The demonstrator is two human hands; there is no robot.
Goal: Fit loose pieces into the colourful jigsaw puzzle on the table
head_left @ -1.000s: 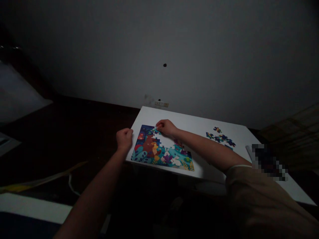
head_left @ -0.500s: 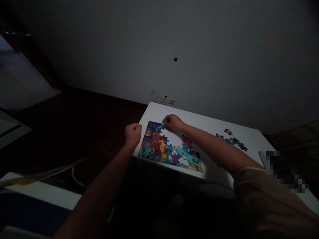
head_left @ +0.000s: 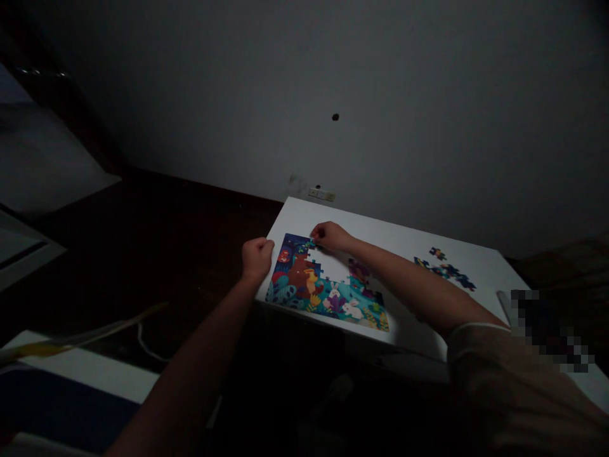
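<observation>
Pressure from our right hand (head_left: 328,236), fingers pinched on a small puzzle piece (head_left: 311,242), should stay flat over the jigsaw puzzle (head_left: 318,285) gap while our fisted left hand (head_left: 257,257) steadies the worktop (head_left: 409,238) edge.

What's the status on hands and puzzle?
Left hand fisted at puzzle left edge. Right hand pinching at its top edge. Loose pieces apart, to the right. Nothing in the way.
</observation>
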